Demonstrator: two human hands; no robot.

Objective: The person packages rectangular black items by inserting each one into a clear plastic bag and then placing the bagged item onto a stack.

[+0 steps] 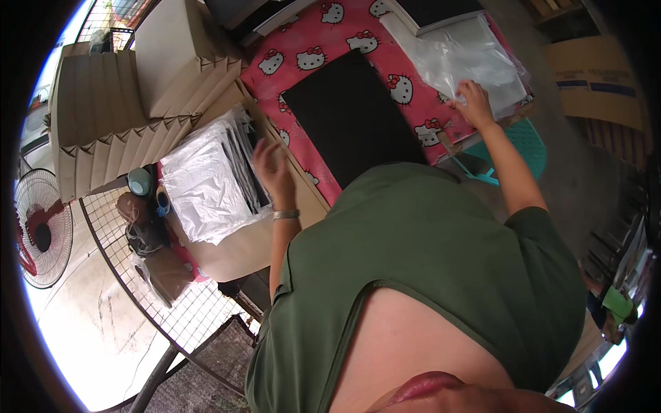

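A flat black rectangular panel (357, 113) lies on the table in front of me, its near end against my shirt. At the table's right side, my right hand (475, 107) is at the near edge of a pile of clear plastic bags (475, 55), its fingers curled on the edge of a bag. My left hand (274, 168), fingers bent and apart, hovers beside a stack of black panels in clear plastic (206, 175). Nothing shows in that hand. Brown cardboard (234, 251) lies under the stack.
Folded brown cardboard boxes (172, 62) pile up at the left, above a cup (140, 181) and a roll of tape (162, 201). A pink patterned cloth (310, 41) covers the table. A teal plastic stool (530, 148) stands at right, a fan (43, 230) far left.
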